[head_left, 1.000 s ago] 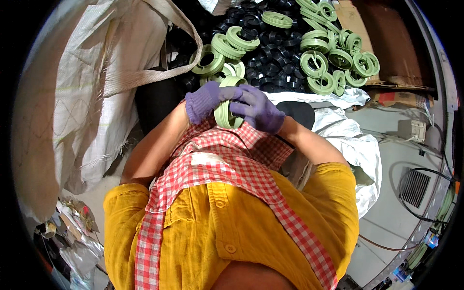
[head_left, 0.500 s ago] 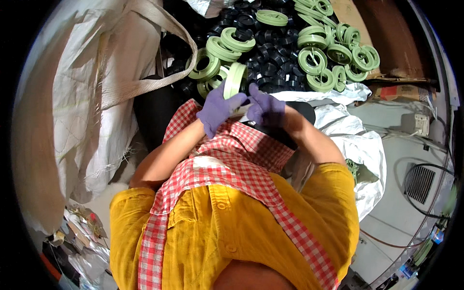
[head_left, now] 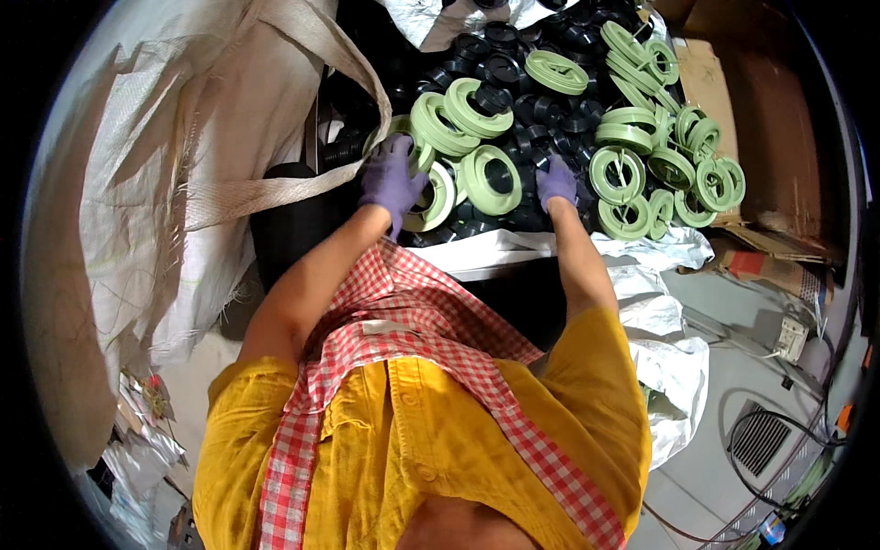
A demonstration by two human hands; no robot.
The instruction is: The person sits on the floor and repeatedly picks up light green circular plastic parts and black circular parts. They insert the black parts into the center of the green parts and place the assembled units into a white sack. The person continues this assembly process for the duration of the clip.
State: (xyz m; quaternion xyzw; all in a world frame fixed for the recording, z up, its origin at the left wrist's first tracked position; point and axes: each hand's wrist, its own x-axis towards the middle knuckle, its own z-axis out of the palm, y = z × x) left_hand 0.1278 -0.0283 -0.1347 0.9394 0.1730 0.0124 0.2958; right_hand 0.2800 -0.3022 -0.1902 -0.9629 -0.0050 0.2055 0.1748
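Note:
My left hand [head_left: 392, 180], in a purple glove, lies at the left end of the heap, its fingers bent over the edge of a pale green plastic ring [head_left: 423, 152]. Beside it another green ring [head_left: 440, 198] leans with its opening up. Farther right my right hand [head_left: 556, 181], gloved alike, reaches down among small black plastic rings [head_left: 550, 115]; its fingertips are partly hidden there. Between the two hands a green ring [head_left: 490, 181] rests tilted on the heap, touched by neither.
More green rings [head_left: 616, 176] are piled at the right, beside a cardboard sheet [head_left: 710, 101]. A large white woven sack [head_left: 137, 202] with a strap loop [head_left: 266, 203] stands at the left. White sheeting [head_left: 504, 252] edges the heap's near side.
My hands were together holding a green ring with a black piece at it; they have moved apart and forward. The green ring is let go and a green ring lies between them.

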